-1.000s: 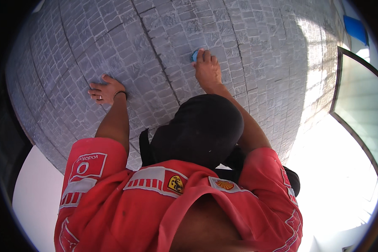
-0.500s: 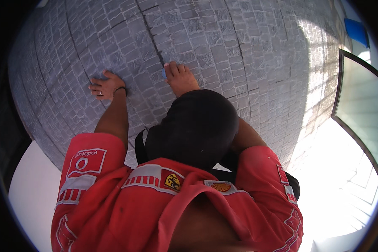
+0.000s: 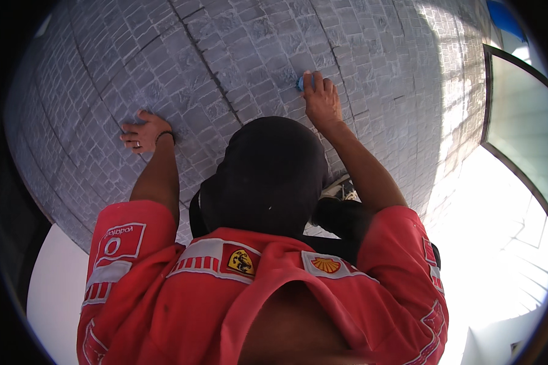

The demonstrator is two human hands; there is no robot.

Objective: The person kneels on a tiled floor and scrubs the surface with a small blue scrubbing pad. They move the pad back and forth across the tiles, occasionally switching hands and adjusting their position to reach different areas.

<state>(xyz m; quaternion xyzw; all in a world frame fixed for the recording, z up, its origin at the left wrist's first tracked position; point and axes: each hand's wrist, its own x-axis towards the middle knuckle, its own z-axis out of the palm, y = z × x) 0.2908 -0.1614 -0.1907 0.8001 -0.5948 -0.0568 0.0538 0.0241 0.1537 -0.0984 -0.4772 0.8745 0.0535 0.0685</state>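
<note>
My left hand (image 3: 146,132) lies flat on the grey stone-patterned floor (image 3: 256,58), fingers spread; a ring and a dark wristband show on it. Farther forward and to the right, my right hand (image 3: 323,103) is closed round a small blue thing (image 3: 300,83) against the floor. Only its left edge shows past the fingers, so its kind cannot be made out. Between my arms rises a bent knee in black cloth (image 3: 271,176), with part of a shoe (image 3: 347,190) to its right.
A dark-framed glass panel (image 3: 517,106) stands at the right, with a blue thing (image 3: 505,21) above it at the far right. Bright sunlight (image 3: 453,115) falls in a strip across the floor there. White surfaces show at the lower left and lower right.
My right hand has moved right and slightly forward across the floor with the blue thing, and more of its forearm shows. The left hand stays nearly in place.
</note>
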